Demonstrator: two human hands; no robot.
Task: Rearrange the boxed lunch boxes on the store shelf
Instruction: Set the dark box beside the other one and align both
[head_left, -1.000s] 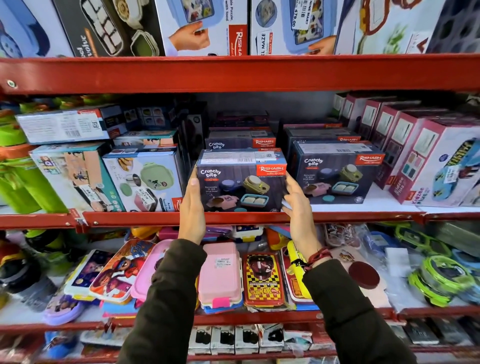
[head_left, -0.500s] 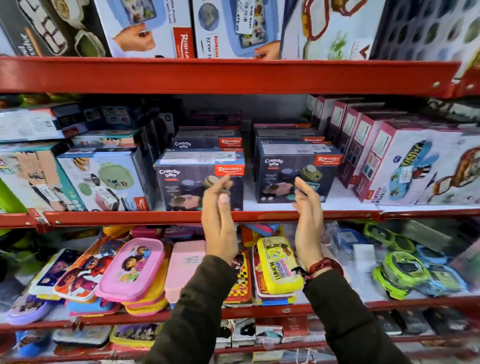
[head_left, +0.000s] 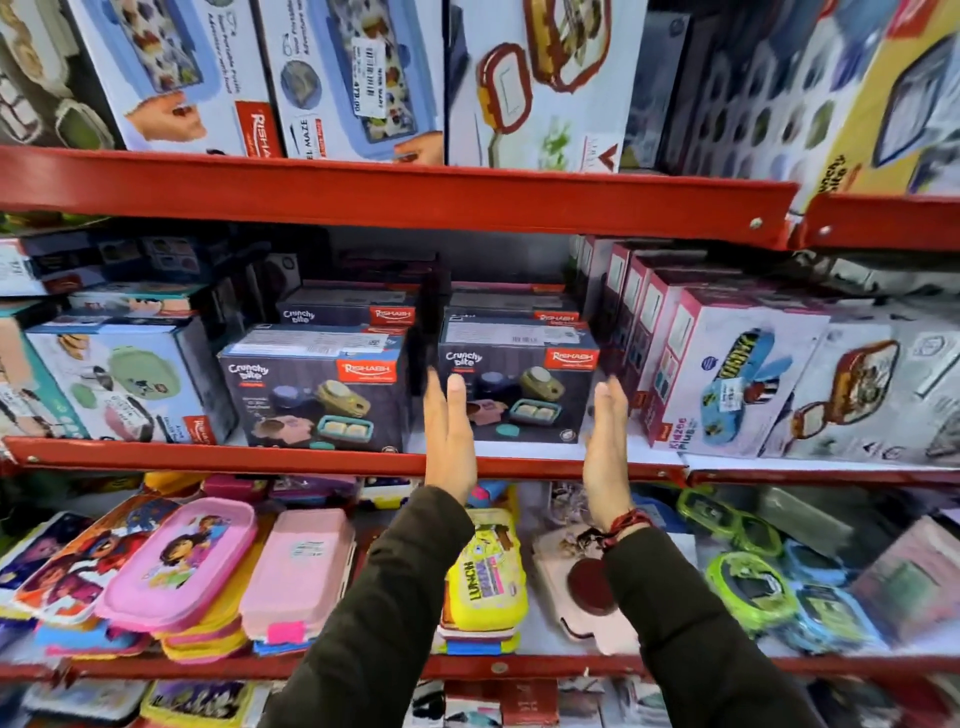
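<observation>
Two dark "Crunchy bite" lunch box cartons stand side by side on the middle red shelf (head_left: 311, 460): the left carton (head_left: 317, 392) and the right carton (head_left: 519, 384), with more of the same stacked behind. My left hand (head_left: 449, 431) is flat and upright at the right carton's left front corner. My right hand (head_left: 605, 447) is flat and upright by its right side. Both palms face each other with straight fingers, and neither grips the carton. Whether they touch it is unclear.
Pink and white boxes (head_left: 727, 374) line the shelf to the right, a light blue box (head_left: 124, 379) to the left. Large cartons (head_left: 353, 78) fill the top shelf. Loose plastic lunch boxes (head_left: 182, 561) crowd the shelf below.
One second ago both hands held the left carton by its sides. They let it go and moved right to flank the right carton. The view also swung right.
</observation>
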